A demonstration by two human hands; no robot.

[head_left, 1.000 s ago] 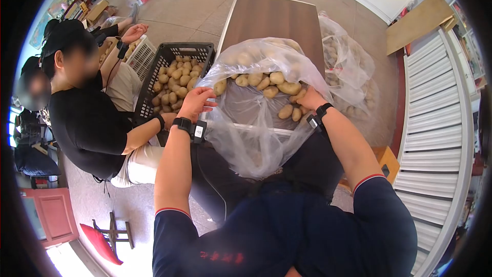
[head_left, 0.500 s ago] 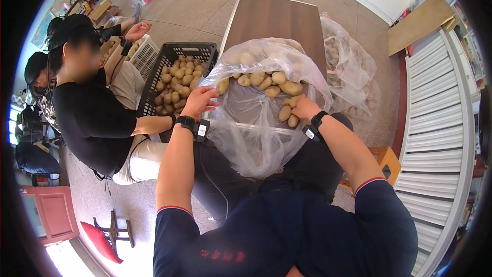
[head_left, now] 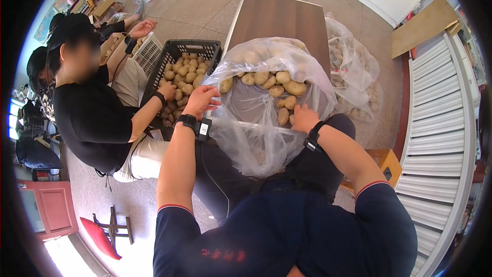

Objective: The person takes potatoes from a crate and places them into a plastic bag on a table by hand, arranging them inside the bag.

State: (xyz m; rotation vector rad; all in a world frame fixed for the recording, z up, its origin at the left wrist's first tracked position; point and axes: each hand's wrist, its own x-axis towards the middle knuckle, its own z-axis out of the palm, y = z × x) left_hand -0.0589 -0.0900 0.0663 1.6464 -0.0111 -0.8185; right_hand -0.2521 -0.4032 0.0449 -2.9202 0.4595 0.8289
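Note:
A clear plastic bag (head_left: 261,146) lies on the near end of the brown table (head_left: 279,18), its mouth facing me, with several potatoes (head_left: 294,88) inside. My left hand (head_left: 203,101) is at the bag's left edge, fingers curled around the plastic film. My right hand (head_left: 306,118) is at the right side of the bag's mouth, its fingers bent over a small potato (head_left: 291,119) that shows only in part. Just left of that hand, a few more potatoes (head_left: 283,116) sit on the plastic.
A black crate (head_left: 192,46) of potatoes stands left of the table, where a co-worker's hand (head_left: 167,91) reaches in. Another filled bag (head_left: 353,69) lies on the floor at right. A white radiator (head_left: 435,164) and yellow stool (head_left: 385,166) are farther right.
My right hand has moved slightly down and nearer to me, and the potatoes beside it have shifted. The co-worker's near hand now shows over the crate. My left hand holds its place.

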